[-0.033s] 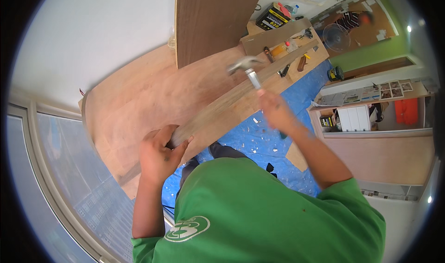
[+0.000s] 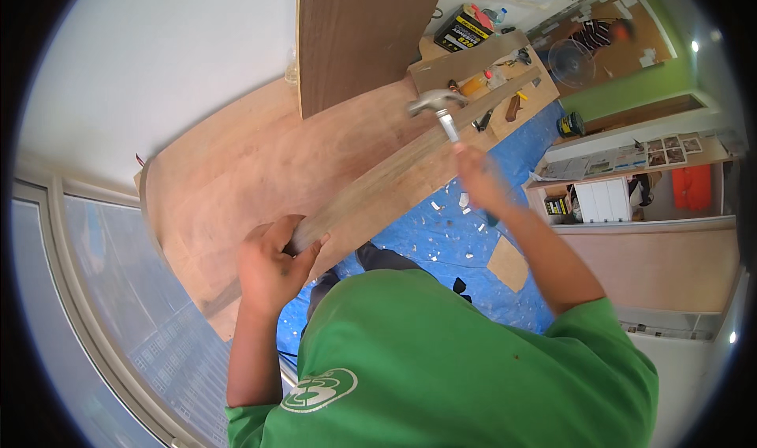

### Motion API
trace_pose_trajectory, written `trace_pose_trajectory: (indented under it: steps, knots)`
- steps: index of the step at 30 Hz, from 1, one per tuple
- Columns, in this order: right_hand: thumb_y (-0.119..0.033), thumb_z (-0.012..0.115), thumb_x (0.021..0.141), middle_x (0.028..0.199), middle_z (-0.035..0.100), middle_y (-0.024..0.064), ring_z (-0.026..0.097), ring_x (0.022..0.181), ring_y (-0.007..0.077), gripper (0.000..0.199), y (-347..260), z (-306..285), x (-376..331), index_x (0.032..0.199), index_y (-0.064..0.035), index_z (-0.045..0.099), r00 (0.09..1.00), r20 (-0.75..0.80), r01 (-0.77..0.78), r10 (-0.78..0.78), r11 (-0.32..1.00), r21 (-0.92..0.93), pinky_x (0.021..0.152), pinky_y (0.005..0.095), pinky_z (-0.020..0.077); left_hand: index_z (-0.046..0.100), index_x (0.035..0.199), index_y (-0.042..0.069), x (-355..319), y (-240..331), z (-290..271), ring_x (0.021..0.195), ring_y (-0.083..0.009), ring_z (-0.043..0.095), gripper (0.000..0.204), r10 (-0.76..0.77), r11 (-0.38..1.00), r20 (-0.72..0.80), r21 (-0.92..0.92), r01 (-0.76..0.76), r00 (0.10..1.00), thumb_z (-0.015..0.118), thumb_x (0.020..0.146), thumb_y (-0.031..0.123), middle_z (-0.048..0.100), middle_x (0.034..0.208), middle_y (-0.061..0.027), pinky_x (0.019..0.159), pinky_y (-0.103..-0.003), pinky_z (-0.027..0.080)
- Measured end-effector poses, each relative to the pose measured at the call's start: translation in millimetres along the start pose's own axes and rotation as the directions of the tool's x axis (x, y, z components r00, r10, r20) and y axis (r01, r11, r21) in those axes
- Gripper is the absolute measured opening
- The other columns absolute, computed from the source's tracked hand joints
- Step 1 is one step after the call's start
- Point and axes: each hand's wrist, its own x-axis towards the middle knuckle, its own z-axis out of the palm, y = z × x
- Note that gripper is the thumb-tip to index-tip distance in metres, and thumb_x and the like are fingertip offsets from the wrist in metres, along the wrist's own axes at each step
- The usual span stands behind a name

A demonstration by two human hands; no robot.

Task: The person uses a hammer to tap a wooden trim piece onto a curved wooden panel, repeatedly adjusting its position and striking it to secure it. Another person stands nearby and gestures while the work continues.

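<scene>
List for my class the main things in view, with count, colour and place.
Long narrow wooden strip: 1, brown, along worktop
Broad wooden worktop: 1, light brown, under strip
Steel-headed claw hammer: 1, silver, right hand
Large flat wooden board: 1, dark brown, top centre
Boxy container: 1, black-yellow, right of board
Crinkled plastic sheet: 1, blue, floor
Printed shirt: 1, green, lower centre
Left hand: 1, bare, on strip
Right hand: 1, bare, gripping hammer

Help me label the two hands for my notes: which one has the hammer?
The right hand, closed around the claw hammer; the left hand instead grasps the long wooden strip.
</scene>
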Motion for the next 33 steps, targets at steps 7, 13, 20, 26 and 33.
trace_pose_trajectory:
  steps: [7, 13, 20, 26, 33]
  knots:
    - [-0.048, 0.045, 0.110, 0.064, 0.050, 0.0026, 0.048, 0.040, 0.0178, 0.046, 37.3, -45.2, 46.0, 0.089, -0.0090, 0.057, 0.996, -0.084, -0.014, 0.026, 0.990, 0.138, 0.037, 0.0347, 0.0403, 0.073, 0.096, 0.003, -4.7, 4.3, 5.7, 0.059, -0.0282, 0.063, 0.034, -0.042, 0.999, 0.007, -0.019, 0.042, 0.999, 0.091, 0.071, 0.016, 0.063, 0.066, -0.0125, 0.057, -0.037, 0.050]
    - [-0.049, 0.050, 0.108, 0.087, 0.070, 0.0213, 0.067, 0.084, 0.0337, 0.052, 3.6, 27.5, -23.1, 0.106, 0.0004, 0.067, 0.959, 0.217, 0.188, -0.183, 0.982, -0.003, 0.081, 0.0445, 0.0525, 0.073, 0.094, 0.001, 1.6, 5.5, 9.7, 0.058, -0.0262, 0.062, 0.032, -0.105, 0.994, 0.015, 0.000, 0.105, 0.994, 0.091, 0.072, 0.015, 0.063, 0.067, -0.0133, 0.056, -0.036, 0.049]
    - [-0.056, 0.049, 0.107, 0.064, 0.059, 0.0097, 0.057, 0.051, 0.0232, 0.058, 30.8, -47.3, 34.8, 0.099, -0.0009, 0.066, 0.995, 0.048, -0.090, 0.087, 0.994, 0.069, 0.051, 0.0388, 0.0495, 0.071, 0.094, -0.001, 3.2, 22.7, 4.6, 0.057, -0.0108, 0.055, 0.027, -0.219, 0.975, 0.092, 0.000, 0.220, 0.971, 0.088, 0.077, 0.009, 0.060, 0.065, -0.0059, 0.053, -0.029, 0.043]
    - [-0.056, 0.047, 0.107, 0.056, 0.050, 0.0059, 0.053, 0.041, 0.0199, 0.058, 93.6, -101.3, 95.6, 0.101, -0.0016, 0.065, 0.996, -0.092, -0.014, 0.020, 0.997, 0.071, 0.041, 0.0366, 0.0452, 0.068, 0.086, 0.004, 16.3, 61.3, 5.2, 0.057, -0.0283, 0.060, 0.032, -0.192, 0.953, 0.151, 0.264, 0.148, 0.970, 0.091, 0.068, 0.019, 0.062, 0.064, -0.0092, 0.057, -0.039, 0.048]
    - [-0.057, 0.043, 0.108, 0.060, 0.052, 0.0060, 0.054, 0.043, 0.0193, 0.058, 142.0, -164.5, 161.9, 0.103, -0.0025, 0.064, 0.999, -0.037, 0.006, -0.002, 0.993, 0.121, 0.043, 0.0377, 0.0479, 0.059, 0.070, 0.001, 52.7, 101.0, 27.3, 0.056, -0.0295, 0.060, 0.040, -0.304, 0.803, 0.097, 0.561, 0.200, 0.948, 0.092, 0.064, 0.024, 0.061, 0.061, -0.0139, 0.056, -0.040, 0.047]
